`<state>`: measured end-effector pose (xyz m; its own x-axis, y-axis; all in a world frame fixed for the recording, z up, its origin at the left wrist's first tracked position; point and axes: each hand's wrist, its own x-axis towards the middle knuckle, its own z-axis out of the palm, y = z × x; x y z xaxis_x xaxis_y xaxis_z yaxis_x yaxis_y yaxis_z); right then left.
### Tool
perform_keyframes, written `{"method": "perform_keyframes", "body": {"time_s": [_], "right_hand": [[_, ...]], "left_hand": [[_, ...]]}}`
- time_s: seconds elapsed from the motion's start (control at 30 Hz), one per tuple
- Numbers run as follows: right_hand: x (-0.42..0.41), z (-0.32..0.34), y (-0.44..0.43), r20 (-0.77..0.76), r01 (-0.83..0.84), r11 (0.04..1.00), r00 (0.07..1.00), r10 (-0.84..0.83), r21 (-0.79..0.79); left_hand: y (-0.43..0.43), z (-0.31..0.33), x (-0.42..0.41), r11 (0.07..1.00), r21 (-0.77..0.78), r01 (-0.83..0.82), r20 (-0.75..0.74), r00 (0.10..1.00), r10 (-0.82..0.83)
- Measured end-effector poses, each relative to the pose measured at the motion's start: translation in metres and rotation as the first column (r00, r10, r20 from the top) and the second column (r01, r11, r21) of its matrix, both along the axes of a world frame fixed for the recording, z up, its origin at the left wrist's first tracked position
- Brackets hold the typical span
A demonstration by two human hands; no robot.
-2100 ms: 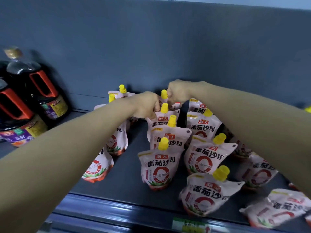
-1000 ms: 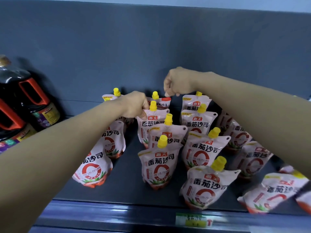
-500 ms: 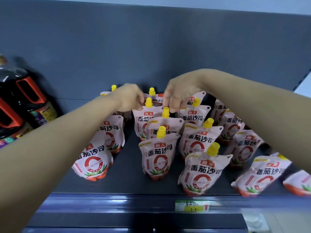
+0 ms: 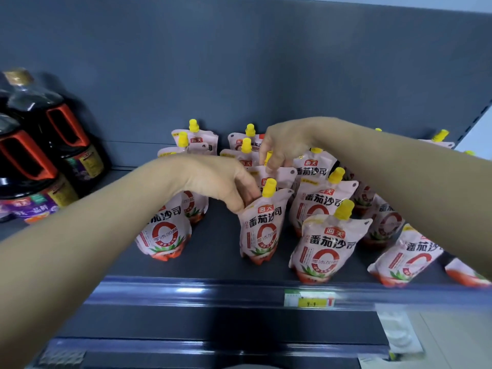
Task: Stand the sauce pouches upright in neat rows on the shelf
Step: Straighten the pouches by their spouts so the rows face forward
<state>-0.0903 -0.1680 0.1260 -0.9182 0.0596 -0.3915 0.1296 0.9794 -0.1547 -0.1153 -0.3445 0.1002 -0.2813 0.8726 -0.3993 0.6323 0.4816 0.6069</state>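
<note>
At nine o'clock we see dark sauce jugs (image 4: 45, 155) with red handles standing on the shelf (image 4: 226, 262), well apart from our work. Moving right, the left-hand row of pouches runs back from a front pouch (image 4: 165, 233) at about eight o'clock of the group, partly hidden by our forearm. Our left hand (image 4: 221, 182) comes in next, its fingers pinched closed on the top left corner of the middle front pouch (image 4: 262, 227), just beside its yellow cap (image 4: 269, 187); that pouch stands upright near the shelf's front edge. Just behind it, toward twelve o'clock, our right hand (image 4: 285, 145) is curled with its fingertips on the top of the next pouch back, by its cap; how firmly it grips we cannot tell. Further right stands another upright row, led by a front pouch (image 4: 326, 246), and at three to four o'clock a pouch (image 4: 404, 257) leans over, not yet set straight. We judge these pouches light, soft and slick, with sauce that slumps to the base, so they likely buckle if squeezed at the belly; the stiffer top seam or the cap looks the better place to hold, lowering each so its base spreads flat.
</note>
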Motion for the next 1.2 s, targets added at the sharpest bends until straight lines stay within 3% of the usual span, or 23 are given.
{"method": "perform_keyframes", "body": {"time_s": [0.13,0.3,0.53,0.83,1.2], "right_hand": [[0.001,0.000,-0.002,-0.007,0.012,1.000,1.000,-0.012,-0.013],[0.002,0.000,-0.009,-0.033,-0.004,1.000,0.999,0.004,-0.016],[0.002,-0.003,-0.023,-0.066,0.000,0.999,0.998,-0.003,-0.049],[0.000,-0.005,-0.032,-0.061,0.013,0.996,0.998,-0.018,-0.087],[0.010,0.005,-0.020,-0.046,0.090,0.992,0.994,-0.095,-0.083]], "left_hand": [[-0.001,-0.008,0.010,1.000,0.003,0.016,-0.110,0.994,-0.015],[0.000,-0.023,0.020,0.989,0.143,-0.026,-0.240,0.969,0.060],[-0.026,-0.029,0.011,0.993,0.117,0.006,-0.195,0.981,0.017],[-0.032,-0.030,0.012,0.986,0.144,-0.088,-0.129,0.986,0.107],[-0.031,-0.027,0.013,0.991,0.115,-0.063,-0.218,0.972,0.087]]}}
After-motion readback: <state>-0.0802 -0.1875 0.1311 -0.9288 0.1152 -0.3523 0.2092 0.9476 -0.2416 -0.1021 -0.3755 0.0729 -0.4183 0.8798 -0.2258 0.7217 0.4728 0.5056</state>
